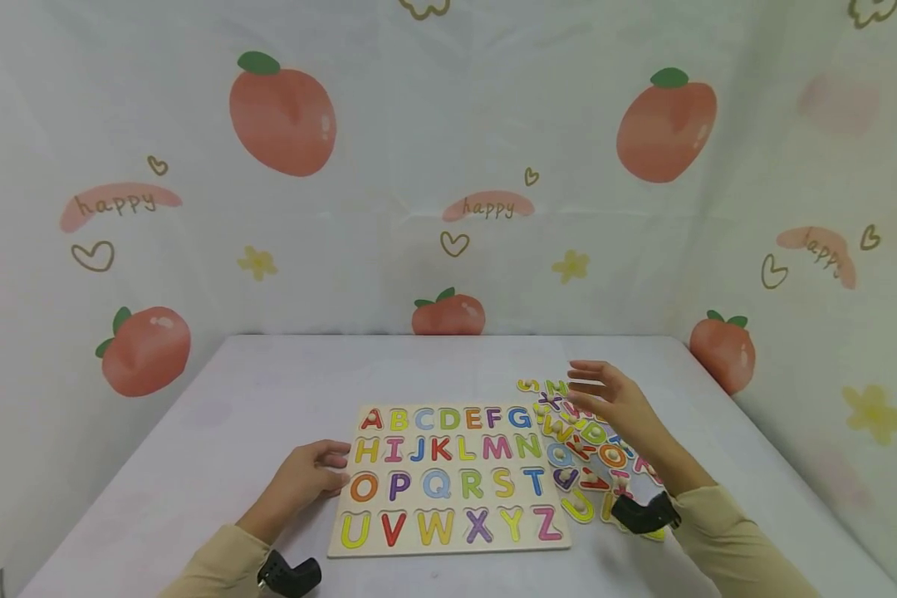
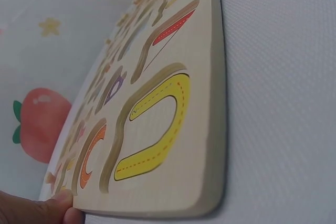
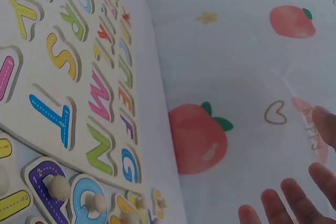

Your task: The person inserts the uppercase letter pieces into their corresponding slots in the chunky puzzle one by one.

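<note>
A wooden alphabet board (image 1: 448,531) with coloured letter recesses from A to Z lies flat on the white table. At its left edge, my left hand (image 1: 302,477) touches the wood with loosely bent fingers. The left wrist view shows fingertips (image 2: 62,199) against that edge, near the yellow U recess. My right hand (image 1: 616,403) hovers over a pile of loose wooden letters (image 1: 594,432) beside the board. Its fingers are spread and hold nothing. Knobs stand on several letters, among them a purple letter piece (image 3: 44,184) and a light blue letter piece (image 3: 86,198).
The loose letters overlap along the board's right side, with a yellow-green U piece (image 1: 579,507) near the front. A white backdrop (image 1: 389,274) printed with red fruit hangs behind the table (image 1: 269,374). Each wrist carries a black camera (image 1: 646,513).
</note>
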### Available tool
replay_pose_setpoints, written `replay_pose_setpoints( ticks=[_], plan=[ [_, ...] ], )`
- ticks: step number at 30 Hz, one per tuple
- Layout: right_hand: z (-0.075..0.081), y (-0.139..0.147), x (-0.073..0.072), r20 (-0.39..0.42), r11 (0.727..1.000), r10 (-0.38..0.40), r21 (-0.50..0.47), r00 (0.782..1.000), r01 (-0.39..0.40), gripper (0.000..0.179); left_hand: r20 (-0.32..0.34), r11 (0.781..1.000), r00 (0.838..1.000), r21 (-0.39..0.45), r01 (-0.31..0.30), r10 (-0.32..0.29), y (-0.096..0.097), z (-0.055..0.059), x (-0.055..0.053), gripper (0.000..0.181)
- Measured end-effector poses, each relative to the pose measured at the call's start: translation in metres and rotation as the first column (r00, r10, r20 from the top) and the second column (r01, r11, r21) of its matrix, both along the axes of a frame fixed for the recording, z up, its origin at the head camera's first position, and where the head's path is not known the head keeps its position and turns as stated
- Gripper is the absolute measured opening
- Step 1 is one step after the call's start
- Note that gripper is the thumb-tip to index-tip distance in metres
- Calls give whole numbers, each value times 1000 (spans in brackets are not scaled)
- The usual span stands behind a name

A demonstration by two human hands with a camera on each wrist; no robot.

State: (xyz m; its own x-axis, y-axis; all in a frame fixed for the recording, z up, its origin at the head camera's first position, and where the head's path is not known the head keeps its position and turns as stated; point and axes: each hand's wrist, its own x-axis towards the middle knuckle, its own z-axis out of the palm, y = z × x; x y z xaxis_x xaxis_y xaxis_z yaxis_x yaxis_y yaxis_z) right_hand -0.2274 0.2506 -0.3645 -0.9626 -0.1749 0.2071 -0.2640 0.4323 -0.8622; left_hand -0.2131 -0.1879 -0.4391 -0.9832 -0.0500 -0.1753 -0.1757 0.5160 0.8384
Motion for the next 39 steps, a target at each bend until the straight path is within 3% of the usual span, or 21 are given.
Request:
replay_pose_setpoints(
  ticks=[7,16,26,39],
  plan=[
    [-2,17,8,-6,999,-40,18,999,40,56,-6,1000,1000,-14,1,-1,-1,2,1,50],
    [-19,32,16,14,994,-75,81,997,74,54,-3,1000,1000,-16,-15,15,2,2,1,48],
    [-25,42,29,9,988,-109,113,994,107,54,-4,1000,1000,-9,-16,16,5,2,2,46],
    [-29,68,24,-2,972,-186,144,982,185,57,-5,1000,1000,11,-12,12,1,1,2,47]
  ],
)
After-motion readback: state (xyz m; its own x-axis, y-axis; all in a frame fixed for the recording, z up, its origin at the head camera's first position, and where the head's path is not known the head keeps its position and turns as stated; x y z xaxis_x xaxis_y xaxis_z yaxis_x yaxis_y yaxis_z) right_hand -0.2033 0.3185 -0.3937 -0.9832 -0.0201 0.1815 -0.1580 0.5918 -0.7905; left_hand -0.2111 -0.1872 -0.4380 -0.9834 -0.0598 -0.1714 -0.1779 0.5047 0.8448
